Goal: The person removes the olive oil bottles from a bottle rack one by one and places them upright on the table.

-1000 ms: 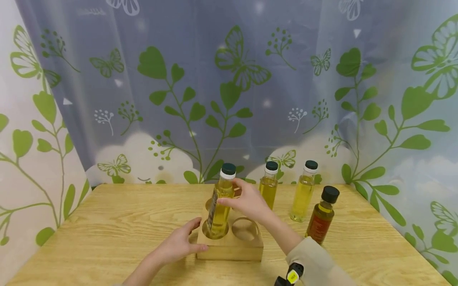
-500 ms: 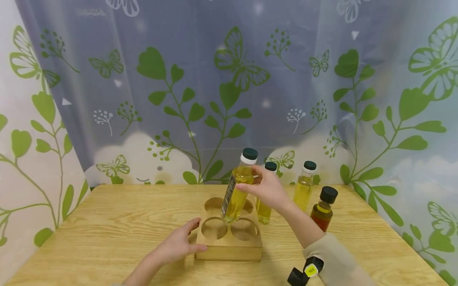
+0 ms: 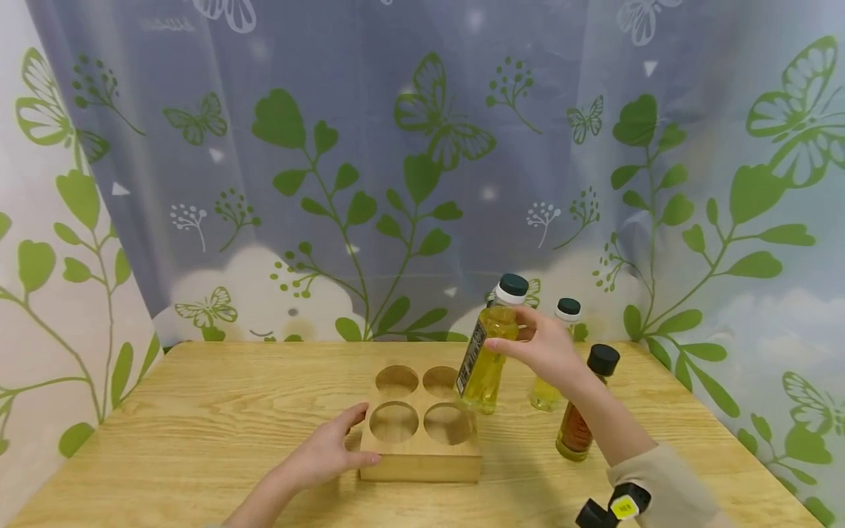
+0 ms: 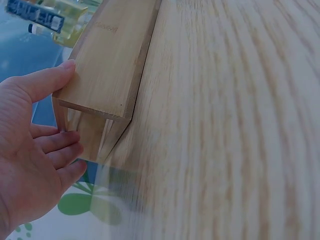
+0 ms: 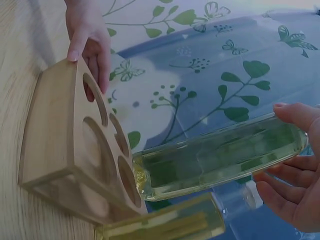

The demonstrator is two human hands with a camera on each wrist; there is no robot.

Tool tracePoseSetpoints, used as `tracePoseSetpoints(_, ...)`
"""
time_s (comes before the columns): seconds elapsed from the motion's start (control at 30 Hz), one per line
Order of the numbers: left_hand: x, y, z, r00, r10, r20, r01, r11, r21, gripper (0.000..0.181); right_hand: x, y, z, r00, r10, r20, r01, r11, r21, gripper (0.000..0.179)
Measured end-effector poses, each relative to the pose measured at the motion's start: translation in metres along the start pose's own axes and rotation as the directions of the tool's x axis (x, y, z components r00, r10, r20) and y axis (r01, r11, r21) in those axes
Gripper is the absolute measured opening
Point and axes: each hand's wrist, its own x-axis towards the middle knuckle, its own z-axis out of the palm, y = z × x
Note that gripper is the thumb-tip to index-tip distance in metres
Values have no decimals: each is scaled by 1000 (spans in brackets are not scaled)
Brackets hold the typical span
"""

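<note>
My right hand [image 3: 548,350] holds a bottle of yellow oil [image 3: 494,345] by its upper body, thumb on one side and fingers on the other. The bottle has a dark green cap and a dark label, and tilts above the table beside the wooden bottle holder [image 3: 419,468]. All four round holes in the holder's top stand empty. At its near left corner my left hand [image 3: 325,449] grips the holder. The left wrist view shows the thumb on the holder's face [image 4: 112,55] and the fingers at its open end.
Right of the holder, another yellow oil bottle [image 3: 544,394] stands partly behind my right hand. Nearer is a darker bottle [image 3: 573,434] with a black cap and red label. Behind the held bottle, a third one is mostly hidden. A patterned curtain [image 3: 370,183] hangs behind the wooden table [image 3: 231,396].
My right hand has lifted the oil bottle out of the near left hole and carried it rightward past the holder's edge. My left hand has stayed at the corner.
</note>
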Motion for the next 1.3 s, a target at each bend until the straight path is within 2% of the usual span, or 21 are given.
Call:
tracePoseSetpoints(0.3, -1, 0, 0, 1000, -1, 4, 1, 1000, 5, 88, -6, 25, -11, 1000, 23, 4, -22, 995, -101, 87)
tracePoseSetpoints(0.5, -1, 0, 0, 1000, 1, 1, -1, 1000, 7, 87, -12, 35, -8, 998, 68, 18, -65, 990, -124, 88)
tracePoseSetpoints(0.8, 0, 3, -1, 1000, -15, 12, 15, 1000, -4, 88, -17, 51, 5, 997, 72, 3, -71, 993, -95, 84)
tracePoseSetpoints(1.0, 0, 3, -2, 1000, -18, 10, 18, 1000, -6, 88, -18, 58, 12, 997, 74, 21, -73, 995, -63, 81)
tracePoseSetpoints(1.3, 0, 3, -2, 1000, -16, 14, 16, 1000, 7, 88, -21, 62, 18, 996, 88, 31, -85, 993, -77, 80)
